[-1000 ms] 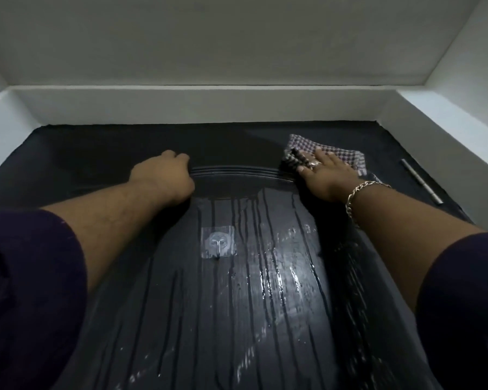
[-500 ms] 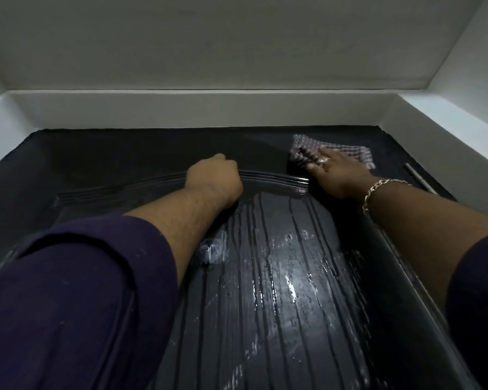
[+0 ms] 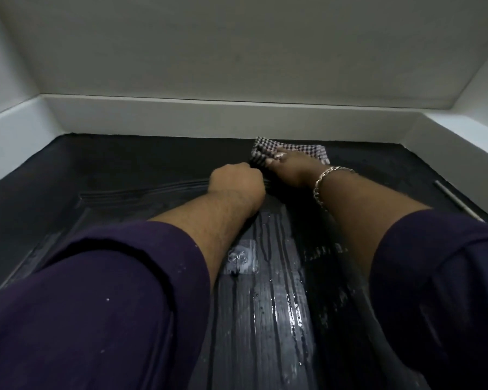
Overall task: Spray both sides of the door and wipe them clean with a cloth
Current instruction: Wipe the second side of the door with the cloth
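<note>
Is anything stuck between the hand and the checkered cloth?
Nothing visible. The right hand lies flat right on the checkered cloth, pressing it against the wet black door. The left hand sits just beside it.

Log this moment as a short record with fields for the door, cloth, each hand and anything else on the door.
door: dark door, wet streaks running down its middle panel
cloth: checked cloth, flat against the door near its top edge
right hand: right hand presses on the cloth, fingers laid over it; chain bracelet at the wrist
left hand: left hand curled into a fist against the door, just beside the cloth; what it grips, if anything, is hidden
other: clear stick-on hook on the panel
</note>
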